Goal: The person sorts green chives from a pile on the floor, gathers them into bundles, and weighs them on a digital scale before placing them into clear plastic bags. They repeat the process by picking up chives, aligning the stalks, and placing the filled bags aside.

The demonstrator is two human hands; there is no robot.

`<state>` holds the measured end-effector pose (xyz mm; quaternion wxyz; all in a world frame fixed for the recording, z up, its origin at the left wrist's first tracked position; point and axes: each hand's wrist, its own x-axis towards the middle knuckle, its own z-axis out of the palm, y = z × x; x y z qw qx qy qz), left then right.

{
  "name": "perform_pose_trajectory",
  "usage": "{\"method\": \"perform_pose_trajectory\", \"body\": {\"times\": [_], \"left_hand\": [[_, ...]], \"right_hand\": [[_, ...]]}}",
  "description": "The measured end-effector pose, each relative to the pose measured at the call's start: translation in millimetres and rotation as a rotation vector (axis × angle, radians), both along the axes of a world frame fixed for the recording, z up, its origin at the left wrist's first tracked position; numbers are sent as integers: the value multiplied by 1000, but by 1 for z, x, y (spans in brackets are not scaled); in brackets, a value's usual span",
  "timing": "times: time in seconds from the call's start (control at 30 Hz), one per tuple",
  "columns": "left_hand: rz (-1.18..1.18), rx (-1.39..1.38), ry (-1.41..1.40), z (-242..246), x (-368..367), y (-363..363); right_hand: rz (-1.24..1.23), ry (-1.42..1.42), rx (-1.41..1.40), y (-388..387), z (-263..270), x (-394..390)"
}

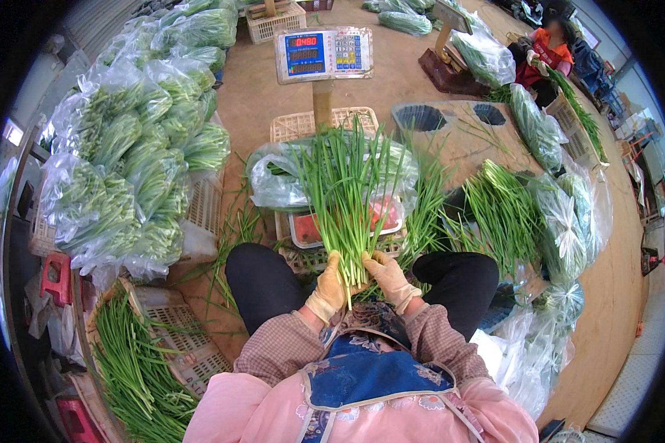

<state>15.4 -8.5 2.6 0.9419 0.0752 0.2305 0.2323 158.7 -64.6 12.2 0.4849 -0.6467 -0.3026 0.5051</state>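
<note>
Between both gloved hands I hold a loose bunch of garlic chives (pixel 346 216), pale stem ends toward me and green leaves fanned away. My left hand (pixel 327 285) grips the stems from the left, my right hand (pixel 390 279) from the right. Behind the leaves, a clear plastic bag of greens (pixel 274 174) lies across an electronic scale whose display (pixel 324 54) is lit. Below the bag, a red-and-white tray (pixel 306 231) is partly hidden by the bunch. More loose chives (pixel 426 210) lie just right of the bunch.
Bagged greens (pixel 138 144) are stacked on crates at left. A crate of loose chives (pixel 138 354) stands at lower left. On the right are a chive pile (pixel 499 216), filled bags (pixel 565 232) and a board with round holes (pixel 421 117). Another person (pixel 551 50) sits at upper right.
</note>
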Motion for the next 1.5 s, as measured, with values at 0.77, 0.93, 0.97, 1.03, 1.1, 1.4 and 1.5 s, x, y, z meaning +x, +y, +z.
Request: {"method": "perform_pose_trajectory", "body": {"times": [0.77,0.93,0.97,1.03,1.1,1.4,1.5], "left_hand": [[-34,-55,-60,7,1,2],[-34,21,-18,4,-1,1],[-33,11,-14,6,0,1],[27,-9,42,7,3,-2],[44,-25,33,3,3,-3],[-26,-58,-181,-24,-1,3],[2,-79,-160,-18,1,1]], "right_hand": [[-122,318,37,-8,59,5],[-61,120,-65,-6,65,15],[-2,-61,-87,-3,64,14],[110,-427,-130,3,59,7],[111,-503,-167,5,37,7],[-19,-622,-181,6,32,13],[-41,-910,-137,6,36,7]]}}
